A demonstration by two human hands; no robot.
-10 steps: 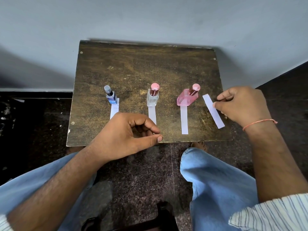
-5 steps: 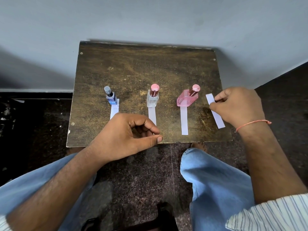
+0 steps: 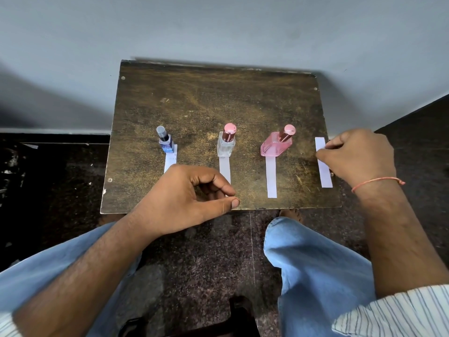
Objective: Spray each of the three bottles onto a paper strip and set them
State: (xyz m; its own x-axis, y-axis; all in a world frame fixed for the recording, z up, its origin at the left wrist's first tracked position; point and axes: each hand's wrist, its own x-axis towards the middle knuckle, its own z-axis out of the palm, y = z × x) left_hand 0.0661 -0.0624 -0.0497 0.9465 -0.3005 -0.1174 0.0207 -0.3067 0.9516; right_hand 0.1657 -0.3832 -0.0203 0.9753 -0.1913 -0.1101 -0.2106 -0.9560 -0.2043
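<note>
Three bottles stand in a row on a small dark wooden table [image 3: 218, 98]: a blue bottle [image 3: 167, 144] on the left, a clear bottle with a pink cap [image 3: 226, 143] in the middle, a pink bottle [image 3: 277, 145] on the right. A white paper strip lies in front of each: left strip [image 3: 170, 158], middle strip [image 3: 224, 169], right strip [image 3: 271, 177]. A fourth strip [image 3: 324, 170] lies at the table's right edge, and my right hand [image 3: 359, 154] rests on it with fingertips pressing. My left hand [image 3: 187, 198] sits loosely curled at the front edge, holding nothing.
The table stands against a pale wall [image 3: 218, 27]. The floor [image 3: 209, 259] is dark speckled stone. My knees in blue jeans [image 3: 315, 259] are just below the table's front edge. A dark object [image 3: 238, 310] sits at the bottom centre.
My right hand has slid left and down over the fourth strip, and the strip has turned from slanted to nearly straight. My left hand has stayed still.
</note>
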